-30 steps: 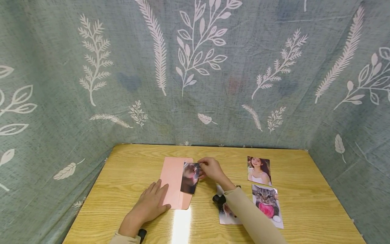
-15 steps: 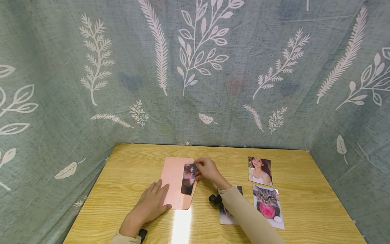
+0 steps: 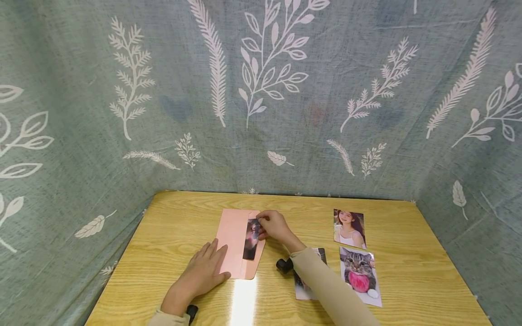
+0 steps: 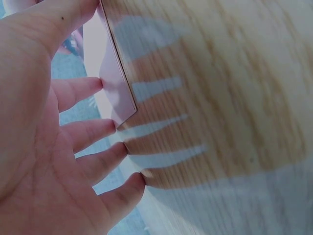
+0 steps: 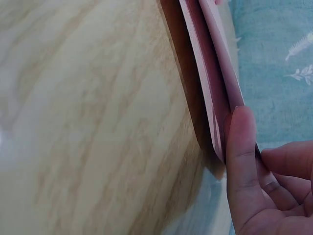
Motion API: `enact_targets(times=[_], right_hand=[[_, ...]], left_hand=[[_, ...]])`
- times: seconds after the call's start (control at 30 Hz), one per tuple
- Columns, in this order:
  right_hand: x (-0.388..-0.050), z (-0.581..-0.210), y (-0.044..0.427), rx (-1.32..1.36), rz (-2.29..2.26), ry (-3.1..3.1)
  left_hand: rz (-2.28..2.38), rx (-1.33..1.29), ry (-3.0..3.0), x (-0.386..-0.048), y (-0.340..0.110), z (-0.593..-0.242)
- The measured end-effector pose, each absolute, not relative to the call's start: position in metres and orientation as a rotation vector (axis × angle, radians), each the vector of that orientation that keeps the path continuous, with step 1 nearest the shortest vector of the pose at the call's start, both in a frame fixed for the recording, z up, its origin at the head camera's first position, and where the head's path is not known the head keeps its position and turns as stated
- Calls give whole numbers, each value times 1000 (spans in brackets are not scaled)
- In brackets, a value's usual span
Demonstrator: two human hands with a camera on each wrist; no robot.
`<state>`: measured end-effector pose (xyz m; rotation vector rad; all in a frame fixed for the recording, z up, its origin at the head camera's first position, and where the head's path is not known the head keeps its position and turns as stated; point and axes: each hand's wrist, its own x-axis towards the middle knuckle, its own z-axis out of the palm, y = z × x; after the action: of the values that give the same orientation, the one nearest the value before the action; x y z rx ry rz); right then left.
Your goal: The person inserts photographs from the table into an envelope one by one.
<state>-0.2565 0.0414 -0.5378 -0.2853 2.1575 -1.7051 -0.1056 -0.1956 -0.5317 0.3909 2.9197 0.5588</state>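
Observation:
A pink envelope [image 3: 232, 231] lies left of centre on the wooden table. A dark photo [image 3: 250, 240] is partly tucked into its right-hand side, leaving a narrow strip showing. My right hand [image 3: 275, 225] pinches the photo's outer edge near the top. In the right wrist view, the envelope [image 5: 198, 56] gapes between its layers beside the thumb of the right hand [image 5: 264, 196]. With fingers spread, my left hand [image 3: 200, 271] rests on the envelope's lower left. The left wrist view has its fingertips at the envelope's corner [image 4: 117, 93] and on the table.
On the right side lie a portrait photo [image 3: 350, 229] and, below it, a photo of a cat with a pink ball [image 3: 360, 276]. Another photo [image 3: 302, 287] is partly covered by the right sleeve [image 3: 328, 285]. A leaf-patterned curtain [image 3: 261, 176] hangs behind the table.
My right hand has moved left with the photo, and the strip of photo outside the envelope has become narrower. The left hand stays in place on the envelope.

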Motion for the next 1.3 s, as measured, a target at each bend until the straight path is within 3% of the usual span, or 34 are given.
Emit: enact_targets(times=[0.63, 1.3], right_hand=[[-255, -539, 27, -306, -1669, 2219], [-232, -530, 50, -334, -1683, 2157]], left_hand=[[524, 380, 2920, -107, -193, -533], [539, 371, 2912, -108, -194, -534]])
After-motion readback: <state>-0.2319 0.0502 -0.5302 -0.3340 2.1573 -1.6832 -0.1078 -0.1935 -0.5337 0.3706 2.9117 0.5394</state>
